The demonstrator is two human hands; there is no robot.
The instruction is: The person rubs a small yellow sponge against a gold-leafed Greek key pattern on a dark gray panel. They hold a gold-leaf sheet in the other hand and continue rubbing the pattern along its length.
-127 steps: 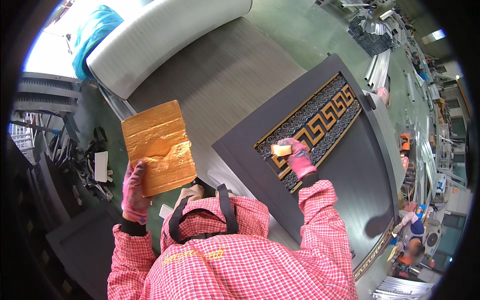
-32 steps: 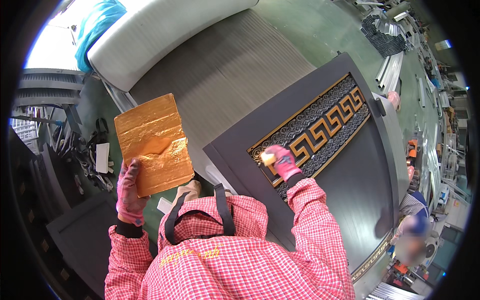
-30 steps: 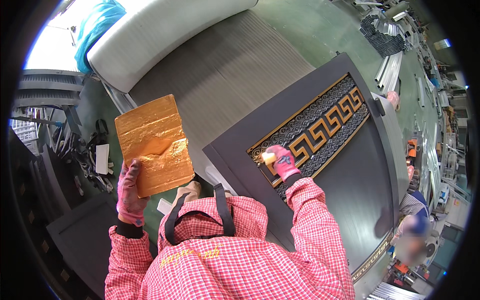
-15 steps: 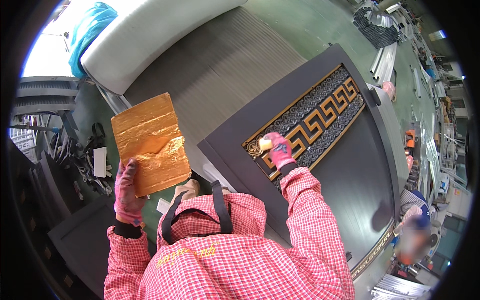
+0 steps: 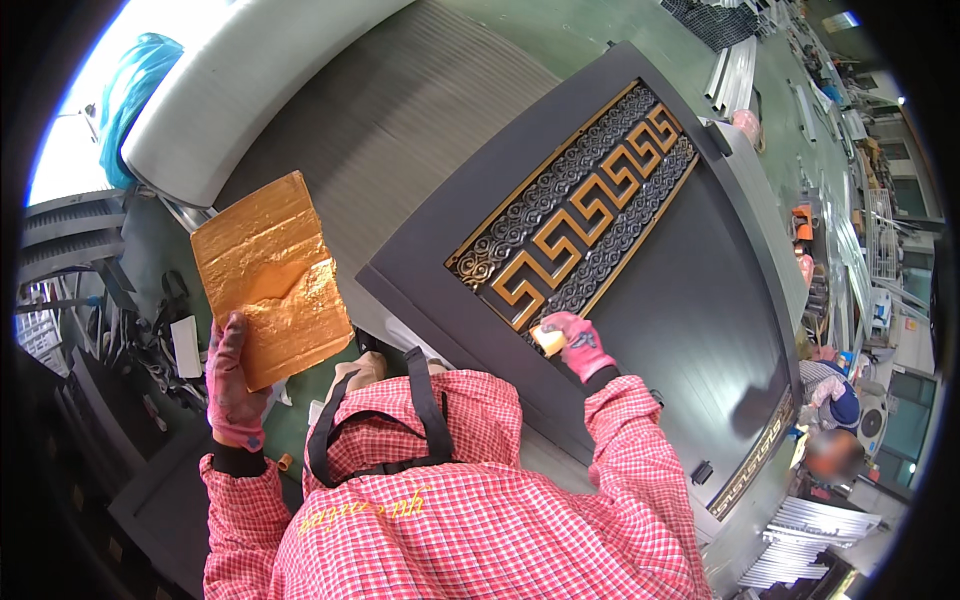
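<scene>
My left hand (image 5: 235, 395), in a pink glove, grips the lower left edge of a cardboard piece (image 5: 310, 290) coated in shiny gold paint. Pinched in my right hand (image 5: 583, 346), gloved in pink too, is a small sponge (image 5: 547, 341) with gold-yellow colour on it. The sponge is at the near lower corner of a decorative strip (image 5: 568, 243) set into a dark grey door panel (image 5: 680, 290). Raised key-pattern shapes along the strip are gold, with dark curled relief on both sides. My right fingers partly cover that corner.
A ribbed grey surface (image 5: 390, 130) lies beyond the panel, beside a large pale roll (image 5: 215, 95) and blue plastic (image 5: 140, 90). Dark panels stand at left. On the right are metal profiles (image 5: 735, 75) and a person (image 5: 835, 400) working near stacked silver strips (image 5: 815, 540).
My right hand with the sponge has moved from the strip's upper left corner to its lower near corner. The view has shifted slightly. My left hand keeps hold of the gold cardboard.
</scene>
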